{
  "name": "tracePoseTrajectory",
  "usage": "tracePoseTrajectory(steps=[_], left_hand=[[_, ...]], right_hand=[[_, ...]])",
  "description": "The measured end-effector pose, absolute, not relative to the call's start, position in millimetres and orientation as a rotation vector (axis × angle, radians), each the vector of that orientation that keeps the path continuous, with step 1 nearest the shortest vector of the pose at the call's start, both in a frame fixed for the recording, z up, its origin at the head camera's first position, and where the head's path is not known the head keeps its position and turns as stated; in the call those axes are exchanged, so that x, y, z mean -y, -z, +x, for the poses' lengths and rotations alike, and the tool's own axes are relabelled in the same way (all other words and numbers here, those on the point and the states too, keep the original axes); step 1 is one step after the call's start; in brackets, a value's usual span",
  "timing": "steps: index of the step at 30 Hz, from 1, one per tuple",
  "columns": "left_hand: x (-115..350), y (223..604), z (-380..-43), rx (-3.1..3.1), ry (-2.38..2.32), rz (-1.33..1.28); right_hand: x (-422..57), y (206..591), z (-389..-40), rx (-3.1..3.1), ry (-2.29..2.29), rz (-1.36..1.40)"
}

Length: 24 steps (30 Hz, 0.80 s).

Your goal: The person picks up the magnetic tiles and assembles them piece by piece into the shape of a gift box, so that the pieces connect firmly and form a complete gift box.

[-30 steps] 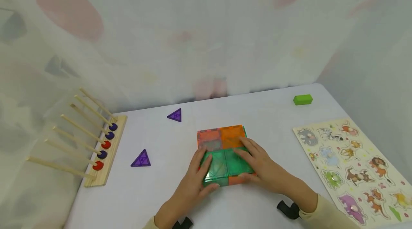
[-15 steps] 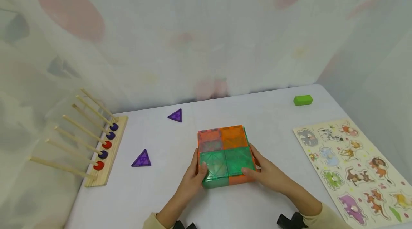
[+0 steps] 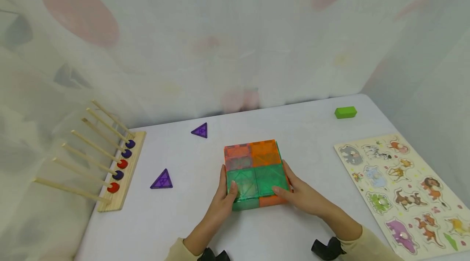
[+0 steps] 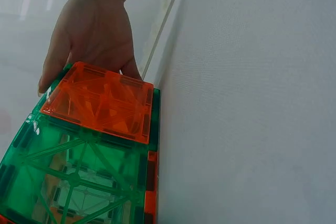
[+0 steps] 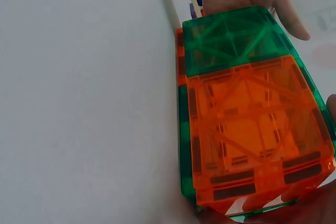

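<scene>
A flat box of translucent magnetic tiles (image 3: 271, 180) stands on the white table, orange at its far side and green at the near side of its top. My left hand (image 3: 216, 204) grips its left side, thumb over the top edge. On the opposite side my right hand (image 3: 306, 197) holds it the same way, thumb on the near right corner. The left wrist view shows an orange tile (image 4: 100, 103) beside green ones, with the right hand (image 4: 97, 30) at the far end. Orange and green tile faces (image 5: 252, 114) fill the right wrist view.
A wooden peg rack (image 3: 128, 177) with red and dark blue beads stands at the left. Two purple triangle tiles, one nearer (image 3: 161, 180) and one farther (image 3: 200, 130), lie left of the box. A green block (image 3: 345, 112) and an animal puzzle board (image 3: 411, 181) are at right.
Both hands were spread over the top of the tile box; they have moved down to its two sides and now grip it. The box has shifted slightly away from me.
</scene>
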State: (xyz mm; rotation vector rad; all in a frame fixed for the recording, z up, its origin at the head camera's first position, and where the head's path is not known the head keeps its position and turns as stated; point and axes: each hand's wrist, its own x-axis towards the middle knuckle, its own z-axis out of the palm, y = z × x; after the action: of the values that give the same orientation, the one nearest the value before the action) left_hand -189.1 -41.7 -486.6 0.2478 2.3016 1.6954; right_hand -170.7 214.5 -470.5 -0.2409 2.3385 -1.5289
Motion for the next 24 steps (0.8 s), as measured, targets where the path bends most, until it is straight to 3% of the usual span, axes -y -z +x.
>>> tracePoseTrajectory(steps=[13,24], left_hand=[[46,482,-189,-2.199,-1.746,0.213],[46,486,-186,-2.159,-1.775,0.235]], right_hand=[[-206,474,-166,-2.323,1.576,-0.129],[-213,484,-166,-2.297,1.639,-0.251]])
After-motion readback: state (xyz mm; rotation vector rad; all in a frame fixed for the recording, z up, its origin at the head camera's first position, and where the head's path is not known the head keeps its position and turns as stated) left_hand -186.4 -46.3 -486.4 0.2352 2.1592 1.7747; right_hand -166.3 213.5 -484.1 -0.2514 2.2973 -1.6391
